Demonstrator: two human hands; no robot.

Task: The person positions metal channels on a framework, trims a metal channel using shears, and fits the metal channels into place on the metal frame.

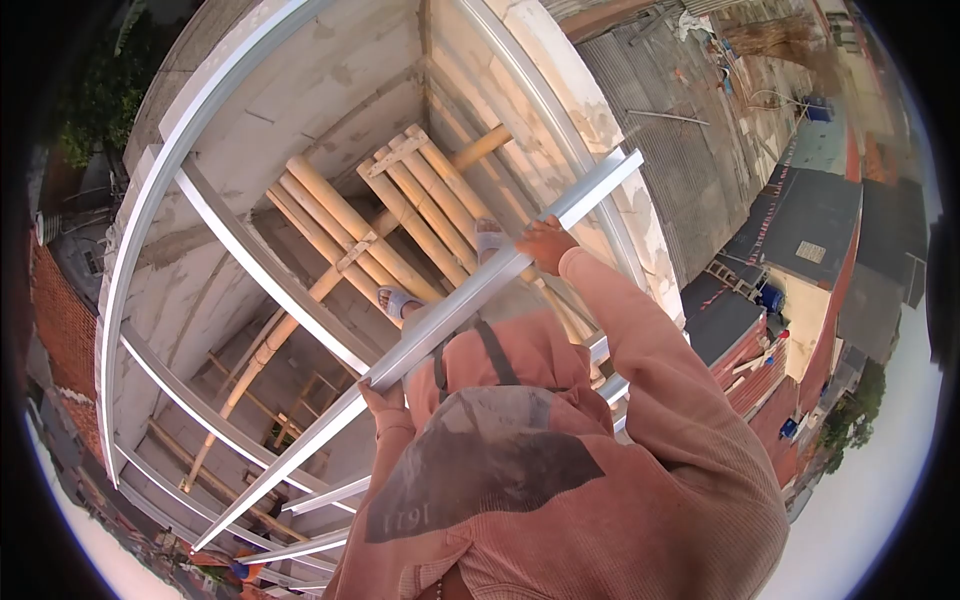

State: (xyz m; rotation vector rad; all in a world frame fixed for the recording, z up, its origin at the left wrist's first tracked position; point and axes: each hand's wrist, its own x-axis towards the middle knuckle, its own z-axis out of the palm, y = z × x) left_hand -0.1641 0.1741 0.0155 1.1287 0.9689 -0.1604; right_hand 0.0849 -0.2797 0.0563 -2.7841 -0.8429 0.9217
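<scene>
A long silvery metal channel [455,308] runs diagonally in front of my body, its far right end sticking out past the wall top. My right hand [546,244] is closed around it near that end. Lower down, my left hand [385,402] grips the same channel, with the fingers partly hidden beneath it. Close to my left hand, a fixed metal beam [270,280] meets or passes under the channel; I cannot tell whether they are joined. My sandalled feet [398,302] stand on bamboo poles [340,215] below.
Metal rails [150,215] line the wall tops, with more crossbeams [200,400] at the left. A deep room opens under the bamboo platform. Outside the right wall [590,100] lie corrugated roofs [680,150] and neighbouring houses far below.
</scene>
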